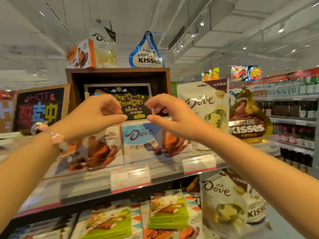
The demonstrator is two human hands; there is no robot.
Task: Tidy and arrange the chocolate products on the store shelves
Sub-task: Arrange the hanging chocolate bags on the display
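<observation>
a white ceiling with exposed ducts (215, 12) and small spotlights (281, 30) spans above grey bottle-lined store shelving (293, 118).

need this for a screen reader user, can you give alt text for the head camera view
Two bare hands, left hand and right hand, reach with curled fingers toward a small black chalkboard sign in a wooden box, above blue Dove chocolate boxes on a shelf. Dove and Kisses bags stand around it.

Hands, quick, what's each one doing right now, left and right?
Left hand: fingers curled, thumb out, holding nothing visible.
Right hand: fingers curled, thumb out, holding nothing visible.
</observation>
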